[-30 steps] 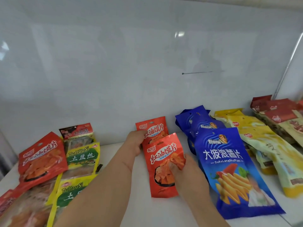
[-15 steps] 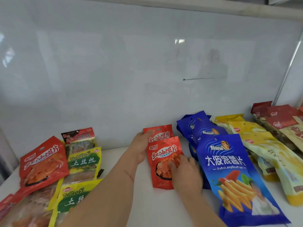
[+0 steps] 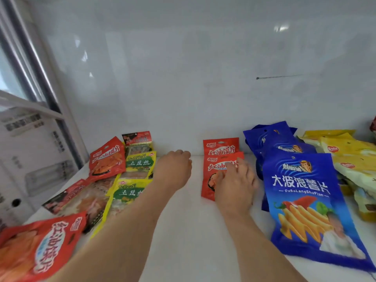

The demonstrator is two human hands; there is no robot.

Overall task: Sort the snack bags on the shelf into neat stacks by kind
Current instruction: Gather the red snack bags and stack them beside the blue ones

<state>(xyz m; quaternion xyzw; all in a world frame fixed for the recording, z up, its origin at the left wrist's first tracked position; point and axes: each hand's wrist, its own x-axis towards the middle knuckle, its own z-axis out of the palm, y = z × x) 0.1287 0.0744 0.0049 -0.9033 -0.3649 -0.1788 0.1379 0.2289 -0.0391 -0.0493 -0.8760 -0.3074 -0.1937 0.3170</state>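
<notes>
A: Your right hand [image 3: 234, 184] lies on the near one of two glossy red foil bags [image 3: 215, 174], fingers straight and slightly spread, pressing it flat at the middle of the white shelf [image 3: 189, 231]. The far red bag [image 3: 220, 146] peeks out behind it, overlapped.

B: And your left hand [image 3: 175, 169]?

A: It hovers just left of that pair, fingers loosely curled, holding nothing.

B: Count the rest.

A: Right of you, the big blue bag [image 3: 305, 210] reads "DaBoLangShuPian", with more blue bags [image 3: 270, 137] stacked behind it, number unclear. Far right, crinkled yellow bags [image 3: 345, 151] overlap. On the left, two yellow-green bags [image 3: 140, 162] read "TuDouSi", two more red bags [image 3: 107, 157] lie loose, and clear-windowed packs [image 3: 81, 200] sit among them.
</notes>
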